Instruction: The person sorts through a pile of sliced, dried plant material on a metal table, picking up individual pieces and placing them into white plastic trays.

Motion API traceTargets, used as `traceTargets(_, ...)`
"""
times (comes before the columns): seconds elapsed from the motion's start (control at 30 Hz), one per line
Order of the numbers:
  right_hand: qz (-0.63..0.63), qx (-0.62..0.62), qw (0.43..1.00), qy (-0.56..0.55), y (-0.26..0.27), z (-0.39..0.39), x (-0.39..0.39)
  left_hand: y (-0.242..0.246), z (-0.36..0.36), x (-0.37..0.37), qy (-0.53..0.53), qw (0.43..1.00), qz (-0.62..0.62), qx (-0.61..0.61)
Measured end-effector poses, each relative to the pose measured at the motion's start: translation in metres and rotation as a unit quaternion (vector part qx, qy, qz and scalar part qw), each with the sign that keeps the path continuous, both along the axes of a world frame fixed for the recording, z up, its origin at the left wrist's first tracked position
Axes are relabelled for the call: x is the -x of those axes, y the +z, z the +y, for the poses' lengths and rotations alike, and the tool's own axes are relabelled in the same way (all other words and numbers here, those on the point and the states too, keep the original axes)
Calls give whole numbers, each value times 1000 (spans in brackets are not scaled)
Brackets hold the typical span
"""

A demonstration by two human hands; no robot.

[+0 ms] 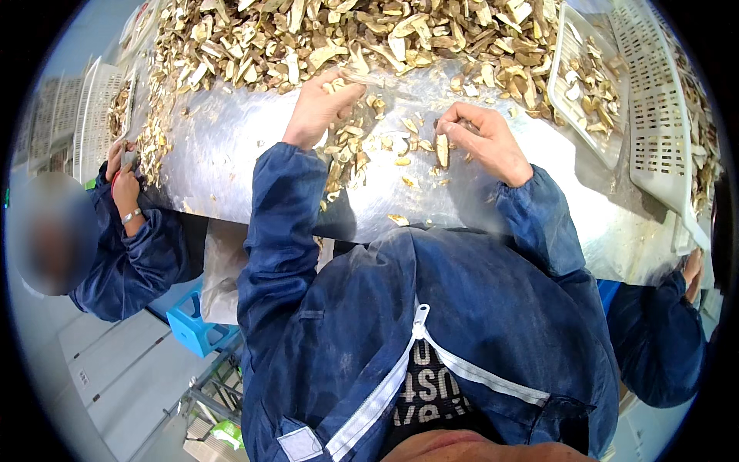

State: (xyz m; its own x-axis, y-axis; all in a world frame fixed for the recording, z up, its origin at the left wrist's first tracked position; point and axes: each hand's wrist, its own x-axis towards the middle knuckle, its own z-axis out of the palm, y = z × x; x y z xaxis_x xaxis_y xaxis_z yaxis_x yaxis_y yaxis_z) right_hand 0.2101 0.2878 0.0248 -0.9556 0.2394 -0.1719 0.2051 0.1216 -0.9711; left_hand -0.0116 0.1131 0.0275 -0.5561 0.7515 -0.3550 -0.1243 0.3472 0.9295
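At the near edge of a large pile of dried mushroom slices [248, 40], my left hand [323, 110] is curled around a few pale slices. A blurred, pale flat thing sticks out past its thumb, and I cannot tell what it is. My right hand [488, 138] pinches a brown-edged mushroom slice [443, 151] just above the metal table [219, 144]. Something dark shows between its curled fingers. Between both hands lie loose mushroom pieces [352, 150], with a few yellowish bits [411, 182] nearer my body.
A shallow white tray [557, 95] of slices sits at the right, beside a tall perforated plastic basket [658, 115]. On the left, a co-worker's hands [124, 185] are at the table edge beside another basket [95, 121]. A second person's sleeve [658, 341] is at right. A blue stool [193, 326] stands below.
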Motion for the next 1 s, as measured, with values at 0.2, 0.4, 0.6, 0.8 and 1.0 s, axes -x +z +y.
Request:
traceTargets(0.2, 55, 2, 998, -1, 0, -12, 7, -6, -17, -6, 5, 965, -218, -143)
traceTargets(0.4, 42, 11, 999, -11, 0, -13, 8, -12, -13, -21, -6, 934, -318, -165)
traceTargets(0.6, 82, 2, 994, -70, 11, -23, 28, -4, -4, -44, -28, 956, -262, -127)
traceTargets(0.8, 106, -51, 988, -104, 5, -26, 35, 3, 3, -65, 4, 968, -234, -89)
traceTargets(1.0, 79, -180, 979, -61, 12, -23, 31, 18, -14, -57, 73, 995, 6, -71)
